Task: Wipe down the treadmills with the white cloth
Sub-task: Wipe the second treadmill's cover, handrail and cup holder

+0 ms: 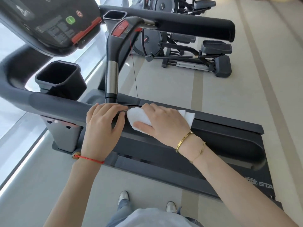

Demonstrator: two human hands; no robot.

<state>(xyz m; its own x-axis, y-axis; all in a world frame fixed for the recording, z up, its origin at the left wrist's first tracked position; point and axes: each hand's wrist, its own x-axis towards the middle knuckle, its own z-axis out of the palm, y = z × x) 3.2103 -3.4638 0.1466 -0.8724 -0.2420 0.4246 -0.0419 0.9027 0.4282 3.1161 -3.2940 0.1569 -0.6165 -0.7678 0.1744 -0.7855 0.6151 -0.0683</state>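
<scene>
Pale, striped gym floor fills the lower and right of the frame, with open room around the person's shoes at the bottom centre. Just above them lies the dark, flat treadmill deck. At mid-frame the left hand curls its fingers over the smooth padded handrail, gripping it. Just beside it, the right hand presses the soft, folded white cloth onto the same rail, fingers wrapped over it. Left of centre, a square black cup holder looks empty. Beyond, the console occupies the upper left, an elliptical machine the upper right.
</scene>
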